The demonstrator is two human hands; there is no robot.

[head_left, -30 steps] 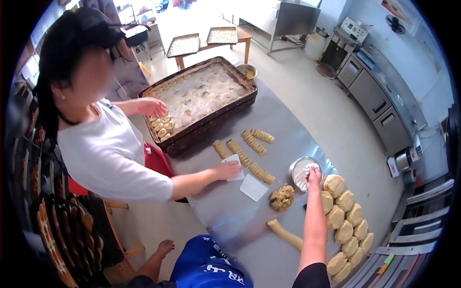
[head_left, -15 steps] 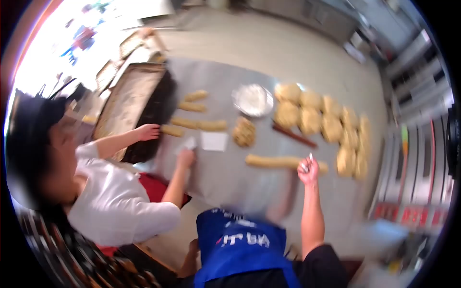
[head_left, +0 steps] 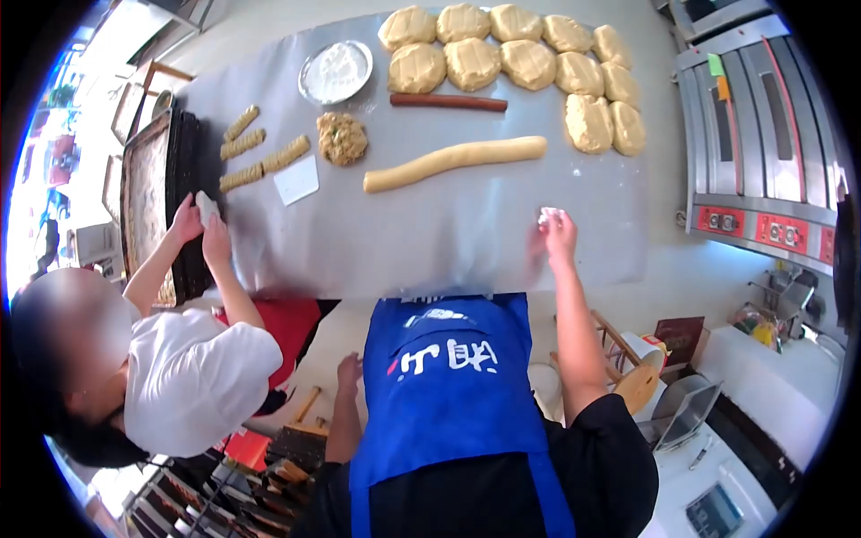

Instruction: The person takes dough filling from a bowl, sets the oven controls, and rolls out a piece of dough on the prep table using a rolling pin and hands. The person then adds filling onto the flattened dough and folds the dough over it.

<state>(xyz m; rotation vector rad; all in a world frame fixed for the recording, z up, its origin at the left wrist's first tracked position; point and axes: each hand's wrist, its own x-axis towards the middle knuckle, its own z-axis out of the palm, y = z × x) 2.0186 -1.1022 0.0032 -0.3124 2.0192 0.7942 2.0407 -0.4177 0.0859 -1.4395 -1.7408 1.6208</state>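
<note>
My right hand [head_left: 558, 235] hovers near the front right part of the metal table [head_left: 430, 242]. Its fingers are closed on a small white thing [head_left: 549, 214], too small to name. Beyond it, apart from the hand, a long dough roll [head_left: 456, 163] lies across the table. My left hand [head_left: 350, 369] hangs low beside the blue apron [head_left: 448, 403], below the table edge; its fingers are too indistinct to judge. A brown rolling pin [head_left: 448, 103] lies behind the dough roll, in front of several large dough pieces [head_left: 473, 63].
At left a co-worker's hands [head_left: 202, 224] hold a white piece by a dark-edged tray [head_left: 143, 179]. Nearby are short dough strips [head_left: 242, 143], a white scraper [head_left: 297, 181], a lumpy filling mound [head_left: 342, 139] and a bowl of flour [head_left: 335, 73]. Ovens [head_left: 762, 143] stand right.
The view has shifted and sharpened. My right hand has moved off the dough roll toward the table's front, still holding the white thing. The co-worker's two hands have come together.
</note>
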